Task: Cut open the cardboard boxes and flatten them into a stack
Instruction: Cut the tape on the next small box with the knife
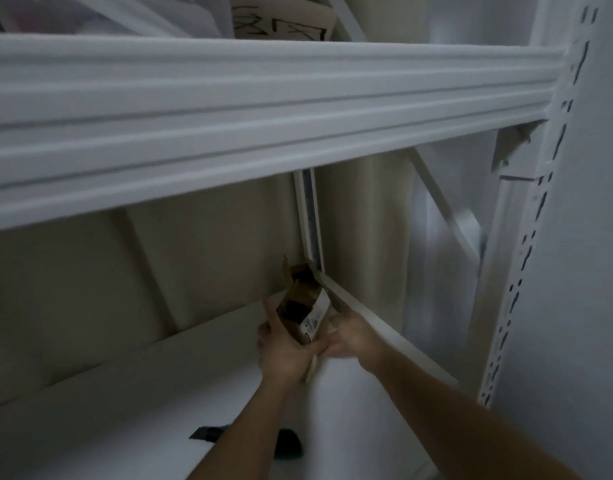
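Deep inside a white metal rack, both hands meet on a small cardboard box (303, 306) held above the lower shelf (132, 403), close to the rack's back corner. It is brown with a white label (313, 318) on the side facing the camera, and its top flaps stand open, showing a dark inside. The left hand (286, 348) grips it from the left and below, fingers (274, 318) curled up along its left side and thumb across the bottom edge. The right hand (350, 336) holds it from the right, its fingers curled round the far side and mostly hidden behind the box, so how they lie there cannot be told. The two hands touch under the box, where a pale strip, perhaps a flap or a piece of cardboard, hangs down between them.

Nearer the camera, a dark object (287, 443) lies on the shelf, partly hidden by the left forearm; blur leaves its kind unclear. A broad white beam (263, 112) crosses the upper half of the view, and a perforated upright (526, 271) stands at the right. Above the beam, a piece of cardboard with black markings (284, 22) shows among pale blurred things
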